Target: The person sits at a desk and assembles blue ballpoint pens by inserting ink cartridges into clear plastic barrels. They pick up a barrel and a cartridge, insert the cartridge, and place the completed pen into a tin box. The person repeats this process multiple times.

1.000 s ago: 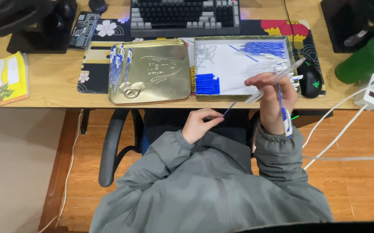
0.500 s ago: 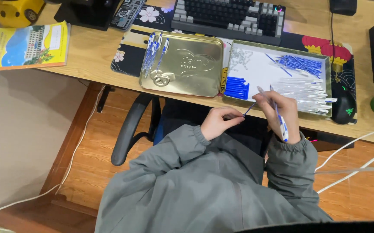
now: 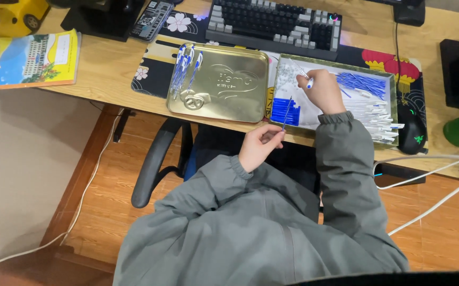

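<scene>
My left hand [image 3: 260, 146] sits just below the desk edge and pinches a thin blue pen refill [image 3: 286, 113] that points up toward the tray. My right hand [image 3: 323, 91] reaches into the open metal tray [image 3: 393, 95] and grips a white pen barrel with a blue tip [image 3: 304, 76]. The tray holds a pile of blue refills [image 3: 363, 83], several white barrels [image 3: 378, 117] and a block of blue caps [image 3: 283, 112]. To the left lies the gold tin lid [image 3: 229, 87] with several finished pens [image 3: 183, 68] on it.
A keyboard [image 3: 274, 22] lies behind the tray. A black mouse [image 3: 413, 131] is at the right, a yellow booklet [image 3: 28, 59] at the far left. The black chair arm [image 3: 155, 161] sticks out under the desk. White cables [image 3: 430, 198] run at the right.
My right hand has moved from in front of the desk edge up into the tray with the pen barrel. The left hand keeps the refill. The view has shifted left and closer.
</scene>
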